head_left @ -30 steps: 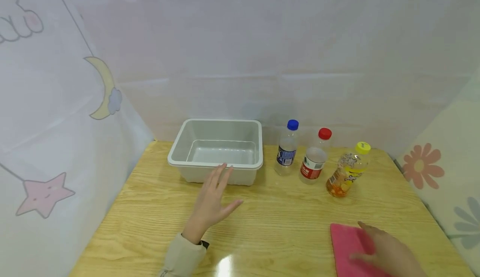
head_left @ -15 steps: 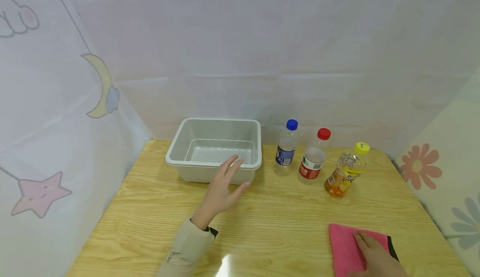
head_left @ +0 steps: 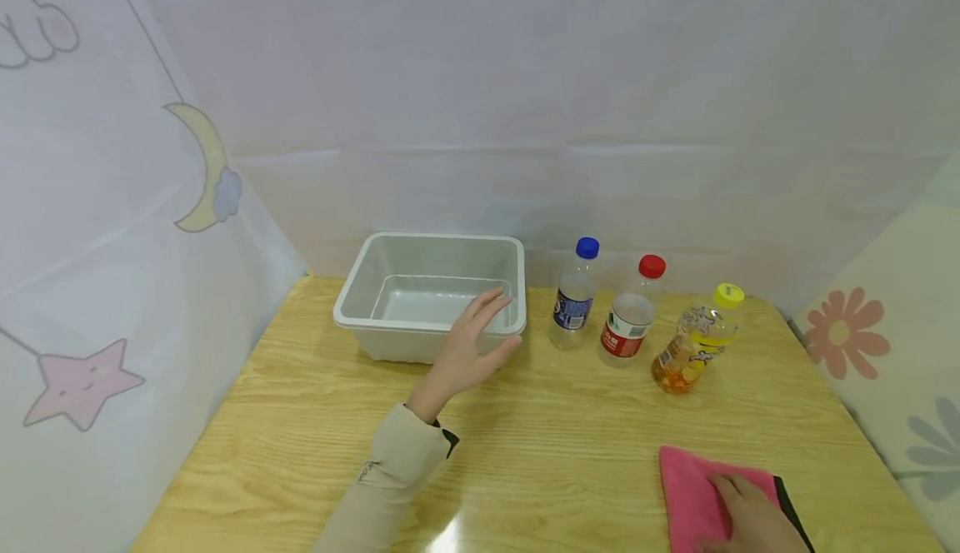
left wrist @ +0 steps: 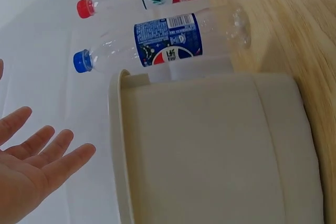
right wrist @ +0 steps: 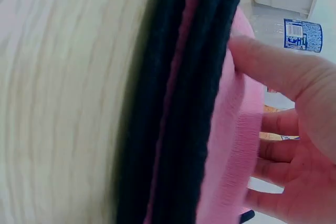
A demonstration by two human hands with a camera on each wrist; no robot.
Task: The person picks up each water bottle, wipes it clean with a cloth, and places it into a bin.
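My left hand [head_left: 468,353], fingers spread and holding nothing, hovers over the front right of a pale grey plastic bin [head_left: 375,326]. In the left wrist view its fingers [left wrist: 68,163] are apart from the bin's rim [left wrist: 116,150]. At the lower right my right hand [head_left: 753,515] grips a folded pink cloth [head_left: 686,486] with black edging. The right wrist view shows its thumb [right wrist: 268,66] on the pink fabric [right wrist: 236,129], which bulges between thumb and fingers; the fingertips are hidden behind it.
Right of the bin stand a blue-capped bottle [head_left: 573,307], a red-capped bottle [head_left: 628,320] and a yellow-capped bottle [head_left: 693,345] with orange contents. A white printed curtain [head_left: 450,120] hangs behind the wooden table [head_left: 570,453].
My left hand has moved right and away from me, over the bin's rim. My right hand has come down onto the cloth and taken hold of it.
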